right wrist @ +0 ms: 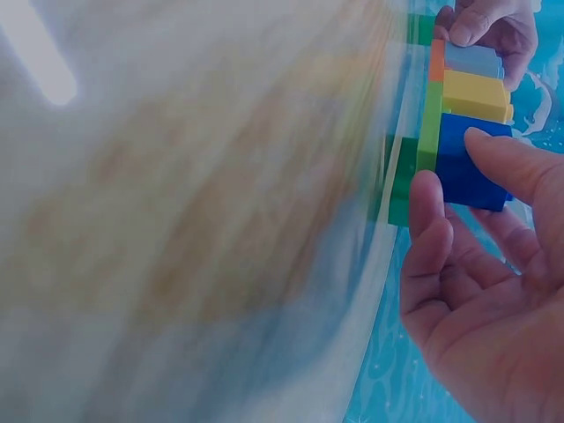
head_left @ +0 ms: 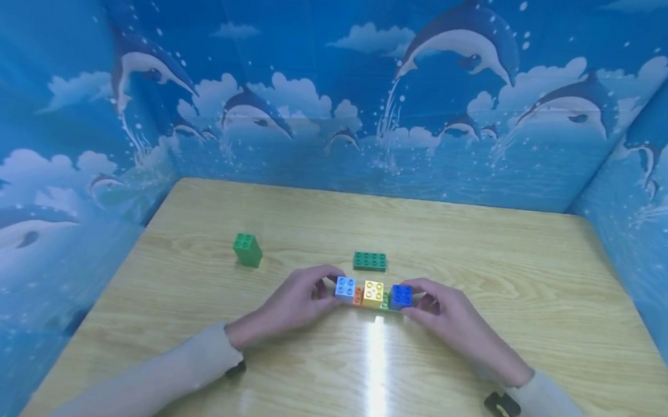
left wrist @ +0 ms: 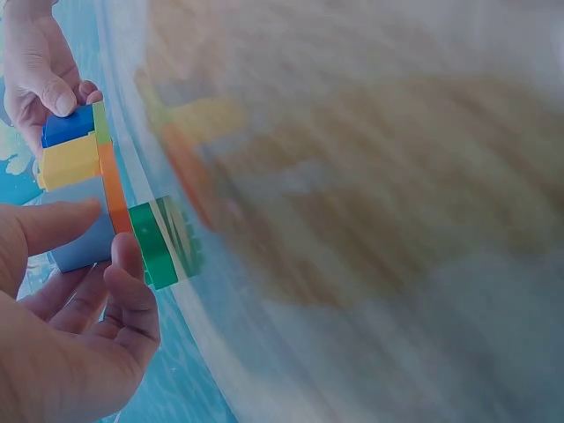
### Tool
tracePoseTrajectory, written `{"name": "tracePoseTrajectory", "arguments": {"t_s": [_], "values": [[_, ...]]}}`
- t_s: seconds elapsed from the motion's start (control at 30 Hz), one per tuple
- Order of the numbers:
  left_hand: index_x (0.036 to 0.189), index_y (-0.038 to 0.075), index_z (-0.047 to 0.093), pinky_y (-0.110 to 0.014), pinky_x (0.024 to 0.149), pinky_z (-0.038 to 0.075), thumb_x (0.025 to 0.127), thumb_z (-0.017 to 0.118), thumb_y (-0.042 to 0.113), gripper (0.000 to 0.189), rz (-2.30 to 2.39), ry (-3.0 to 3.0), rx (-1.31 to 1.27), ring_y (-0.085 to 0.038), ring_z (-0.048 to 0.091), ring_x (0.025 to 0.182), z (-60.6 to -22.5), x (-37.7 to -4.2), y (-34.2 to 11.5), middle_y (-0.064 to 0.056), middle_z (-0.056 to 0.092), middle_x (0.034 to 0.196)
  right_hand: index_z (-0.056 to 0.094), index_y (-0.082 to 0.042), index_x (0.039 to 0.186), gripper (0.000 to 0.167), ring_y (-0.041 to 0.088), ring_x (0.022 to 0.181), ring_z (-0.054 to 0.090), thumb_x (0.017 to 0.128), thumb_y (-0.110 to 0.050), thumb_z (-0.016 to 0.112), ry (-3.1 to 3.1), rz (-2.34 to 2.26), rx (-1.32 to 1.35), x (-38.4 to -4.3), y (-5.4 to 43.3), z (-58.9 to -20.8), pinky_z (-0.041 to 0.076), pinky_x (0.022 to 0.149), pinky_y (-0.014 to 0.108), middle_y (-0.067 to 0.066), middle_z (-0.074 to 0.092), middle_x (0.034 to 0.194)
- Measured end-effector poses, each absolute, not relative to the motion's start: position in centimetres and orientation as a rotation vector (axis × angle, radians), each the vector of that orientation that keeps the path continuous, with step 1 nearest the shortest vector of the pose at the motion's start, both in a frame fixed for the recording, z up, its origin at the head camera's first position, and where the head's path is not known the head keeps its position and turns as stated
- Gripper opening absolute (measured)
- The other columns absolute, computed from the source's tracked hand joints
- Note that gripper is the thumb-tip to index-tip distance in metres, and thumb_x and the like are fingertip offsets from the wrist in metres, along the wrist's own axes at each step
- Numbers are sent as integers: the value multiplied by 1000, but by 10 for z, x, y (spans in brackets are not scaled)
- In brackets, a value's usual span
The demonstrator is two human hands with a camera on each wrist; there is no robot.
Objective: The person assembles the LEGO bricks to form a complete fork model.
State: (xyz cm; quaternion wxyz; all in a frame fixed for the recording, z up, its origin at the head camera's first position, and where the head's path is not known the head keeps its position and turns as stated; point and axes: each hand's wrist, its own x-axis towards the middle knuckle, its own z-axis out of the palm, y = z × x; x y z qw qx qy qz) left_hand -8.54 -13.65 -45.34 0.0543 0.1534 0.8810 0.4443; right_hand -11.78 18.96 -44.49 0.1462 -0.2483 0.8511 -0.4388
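Sleeves (head_left: 162, 374) nearest; left fingers (left wrist: 57, 226), right fingers (right wrist: 511, 165) pinch ends of block row (head_left: 373, 293); long axis left-right, studs up

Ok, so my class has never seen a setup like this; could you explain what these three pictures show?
There's no robot here, just a person's bare hands. The head camera looks forward and down; each wrist camera looks closely at its own hand's work, with the other hand farther off.

On the wooden table, the left hand grips the light blue brick and the right hand grips the dark blue brick. These are the two ends of one built row, with a yellow brick between them and orange and light green pieces underneath.

A flat green brick lies just beyond the row, and a tall green block stands off to the left. Behind everything hangs a dolphin backdrop.
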Motion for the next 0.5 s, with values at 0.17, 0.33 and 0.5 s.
{"name": "tracePoseTrajectory", "arguments": {"t_s": [0.17,0.33,0.5], "values": [[129,14,73,-28,76,61,93,87,7,40,1369,2705,460,-8,67,88,-452,-91,-137,-2,75,126,67,-7,144,47,16,94,72,100,-13,80,2475,-1269,-738,-126,187,-445,63,81,30,4,77,116],[131,14,73,-30,73,61,93,87,5,42,1387,2731,443,-10,67,86,-450,-99,-138,-1,74,126,64,-10,149,50,17,97,72,101,-12,79,2502,-1276,-716,-136,181,-446,63,82,31,7,75,123],[133,13,72,-30,70,60,94,87,6,43,1408,2743,422,-11,67,84,-449,-110,-138,-3,73,127,61,-10,152,51,19,101,72,103,-9,76,2550,-1273,-720,-148,177,-446,63,84,32,12,71,135]]}}
